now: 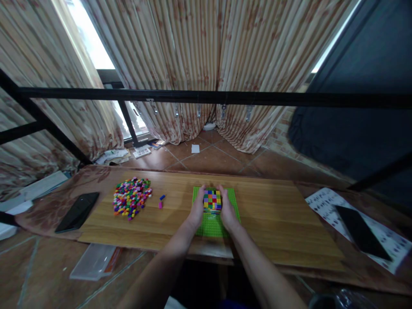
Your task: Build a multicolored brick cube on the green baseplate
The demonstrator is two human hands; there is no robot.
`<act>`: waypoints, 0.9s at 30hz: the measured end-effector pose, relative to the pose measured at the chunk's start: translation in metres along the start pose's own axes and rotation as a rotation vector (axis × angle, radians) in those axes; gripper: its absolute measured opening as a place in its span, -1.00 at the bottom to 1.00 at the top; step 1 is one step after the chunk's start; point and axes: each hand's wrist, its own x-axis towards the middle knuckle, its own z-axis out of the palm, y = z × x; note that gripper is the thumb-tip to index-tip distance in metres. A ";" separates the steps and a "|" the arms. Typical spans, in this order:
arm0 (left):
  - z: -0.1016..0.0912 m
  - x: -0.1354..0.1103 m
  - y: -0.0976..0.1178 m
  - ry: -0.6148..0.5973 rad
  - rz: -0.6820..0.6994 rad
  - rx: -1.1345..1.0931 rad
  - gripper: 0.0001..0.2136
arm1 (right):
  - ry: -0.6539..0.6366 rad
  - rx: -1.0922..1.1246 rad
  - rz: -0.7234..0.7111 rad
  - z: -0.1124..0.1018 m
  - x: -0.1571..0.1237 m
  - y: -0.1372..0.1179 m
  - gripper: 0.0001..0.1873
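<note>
A green baseplate (233,205) lies on the wooden board (273,214) in front of me. On it stands a block of many-coloured small bricks (212,200). My left hand (197,210) presses against the block's left side and my right hand (227,211) against its right side, fingers curled round it. A heap of loose coloured bricks (131,198) lies to the left on the board. A blue brick (162,197) and a pink brick (160,205) lie between the heap and the baseplate.
A black phone (77,211) lies at the left end, another black device (360,231) on a printed sheet (325,204) at the right. A black metal bar (206,97) crosses above. Curtains hang behind. A clear plastic box (93,261) sits on the tiled floor.
</note>
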 end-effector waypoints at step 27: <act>0.058 -0.105 0.012 -0.037 0.483 0.841 -0.31 | 0.067 0.932 0.240 -0.037 -0.059 -0.059 -0.35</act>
